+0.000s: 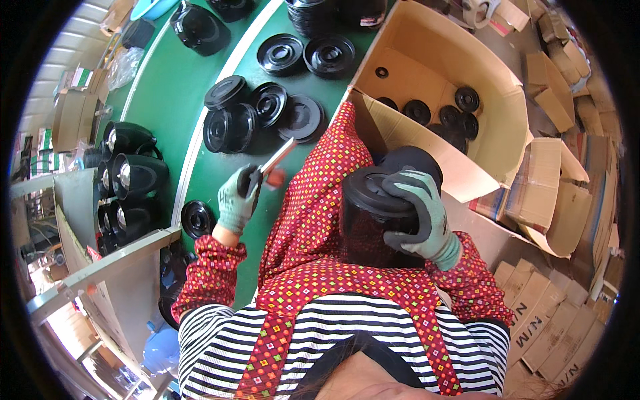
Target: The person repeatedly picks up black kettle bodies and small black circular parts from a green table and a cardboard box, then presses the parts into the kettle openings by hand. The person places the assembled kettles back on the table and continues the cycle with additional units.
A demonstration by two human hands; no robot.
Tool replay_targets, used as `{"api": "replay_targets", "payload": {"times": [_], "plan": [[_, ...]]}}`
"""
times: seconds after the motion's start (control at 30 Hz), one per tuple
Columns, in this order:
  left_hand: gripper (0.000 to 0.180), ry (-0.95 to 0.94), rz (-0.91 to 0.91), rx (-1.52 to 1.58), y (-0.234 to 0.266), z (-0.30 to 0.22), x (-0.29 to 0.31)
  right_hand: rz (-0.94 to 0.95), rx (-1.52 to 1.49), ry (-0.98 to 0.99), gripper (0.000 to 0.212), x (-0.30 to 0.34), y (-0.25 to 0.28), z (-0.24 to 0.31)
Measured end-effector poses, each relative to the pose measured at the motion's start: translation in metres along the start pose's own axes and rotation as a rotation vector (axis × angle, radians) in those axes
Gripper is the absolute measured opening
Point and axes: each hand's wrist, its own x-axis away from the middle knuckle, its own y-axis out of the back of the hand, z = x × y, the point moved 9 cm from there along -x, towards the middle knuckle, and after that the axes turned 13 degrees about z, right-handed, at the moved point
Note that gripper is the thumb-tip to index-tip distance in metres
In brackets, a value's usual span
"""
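My left hand (239, 199), in a pale green glove with dark fingertips, is closed around a slim, pale, stick-like tool (277, 157) that points up and to the right. A small reddish part (274, 177) beside the tool is blurred, so its exact kind does not show. My right hand (420, 213), gloved the same way, grips a glossy black pot-shaped housing (375, 230) with a round ridged top, held against my lap. Another rounded black piece (412, 162) sits just behind it. Several black round lids (270, 105) lie beyond my left hand.
A green worktable (200, 120) with a white line carries more black lids and housings. To the right, an open cardboard box (433, 53) holds several black discs. Stacked black housings (137, 177) stand at left behind a metal rail (100, 273). Flattened cartons (553, 320) lie at lower right.
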Motion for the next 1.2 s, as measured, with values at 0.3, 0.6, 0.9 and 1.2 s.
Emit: {"api": "replay_targets", "payload": {"times": [0.3,0.6,0.9,1.2], "plan": [[0.099,-0.134,0.011,0.061,0.027,-0.049,0.055,-0.367,-0.459,-0.127,0.033,-0.053,0.027,-0.026],[0.044,-0.215,0.122,0.845,0.067,-0.099,0.035,0.028,-1.483,-0.312,0.068,-0.170,-0.084,-0.041],[0.031,0.070,-0.552,0.758,0.178,0.110,-0.128,-0.259,-0.424,-0.184,0.037,-0.144,-0.098,-0.086],[0.056,0.383,-0.707,0.202,0.214,0.199,-0.213,-0.181,-0.345,-0.151,0.031,-0.154,-0.101,-0.077]]}}
